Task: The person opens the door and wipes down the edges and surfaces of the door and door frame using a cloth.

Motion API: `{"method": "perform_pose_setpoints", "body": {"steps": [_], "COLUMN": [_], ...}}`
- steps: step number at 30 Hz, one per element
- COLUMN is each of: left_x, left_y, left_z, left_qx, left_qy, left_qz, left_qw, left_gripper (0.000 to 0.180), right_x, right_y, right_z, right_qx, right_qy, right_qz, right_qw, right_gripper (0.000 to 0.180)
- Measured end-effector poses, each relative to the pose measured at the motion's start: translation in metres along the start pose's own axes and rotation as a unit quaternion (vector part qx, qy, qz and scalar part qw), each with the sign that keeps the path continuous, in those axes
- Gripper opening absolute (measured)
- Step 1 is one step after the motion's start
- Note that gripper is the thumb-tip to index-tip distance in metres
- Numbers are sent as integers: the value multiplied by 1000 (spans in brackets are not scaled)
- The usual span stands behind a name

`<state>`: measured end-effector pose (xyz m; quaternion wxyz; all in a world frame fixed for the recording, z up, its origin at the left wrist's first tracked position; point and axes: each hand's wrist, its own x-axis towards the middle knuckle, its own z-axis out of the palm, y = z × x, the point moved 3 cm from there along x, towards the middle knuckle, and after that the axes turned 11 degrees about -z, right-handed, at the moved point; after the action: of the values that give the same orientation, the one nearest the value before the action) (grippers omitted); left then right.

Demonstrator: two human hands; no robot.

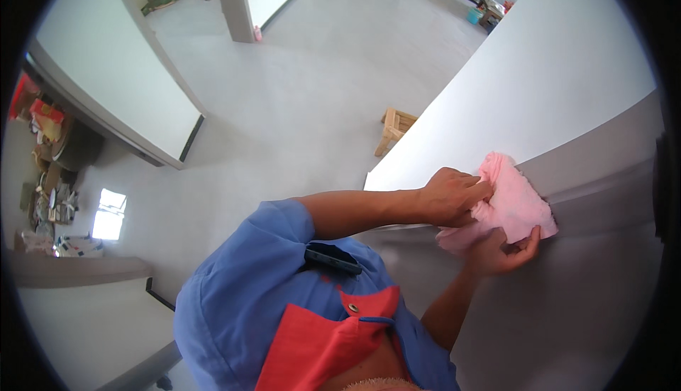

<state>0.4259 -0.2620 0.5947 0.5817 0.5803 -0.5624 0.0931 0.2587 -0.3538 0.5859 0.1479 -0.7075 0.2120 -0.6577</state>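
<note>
A fluffy pink cloth (516, 199) is bunched up at the right, against the grey door frame (603, 139). My left hand (454, 196) reaches across from the left and has its fingers closed on the cloth's left side. From below, my right hand (494, 252) grips the lower part of the same cloth, its thumb and fingertips curled at the fabric's edge. Some of the fingers of both hands are hidden in the folds.
A white wall (525, 79) rises beside the door frame. Behind its edge stands a small wooden stool (394, 130) on the grey floor (284, 100). Another white wall (120, 57) juts in at the left, with piled household goods (53, 171) beyond it. Far off is a teal bucket (474, 15).
</note>
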Motion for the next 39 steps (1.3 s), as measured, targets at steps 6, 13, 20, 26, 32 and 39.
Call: {"method": "perform_pose_setpoints", "body": {"steps": [6, 13, 20, 26, 32, 39], "left_x": [-49, -93, -92, -101, 1, 90], "left_y": [-20, -48, 2, 3, 29, 70], "left_z": [2, -28, -43, -7, 0, -17], "left_qx": [-22, 50, -6, -52, 104, -48], "left_qy": [-109, -77, 77, -31, -6, 122], "left_qz": [-118, -158, -24, 99, 226, 288], "left_qw": [987, 983, 997, 993, 968, 949], "left_gripper": [31, 50, 50, 58, 68, 67], "right_x": [-52, -126, -117, -105, -3, 110], "right_y": [-13, -30, -62, -45, -44, -84], "right_z": [0, 13, -1, 0, -9, -13], "right_qx": [-138, -80, 63, 69, 64, 166], "right_qy": [2, -81, 45, 45, 18, 46], "right_qz": [-124, 84, 131, 90, -77, -229], "right_qw": [983, 990, 988, 993, 995, 958], "right_gripper": [47, 35, 41, 43, 51, 54]}}
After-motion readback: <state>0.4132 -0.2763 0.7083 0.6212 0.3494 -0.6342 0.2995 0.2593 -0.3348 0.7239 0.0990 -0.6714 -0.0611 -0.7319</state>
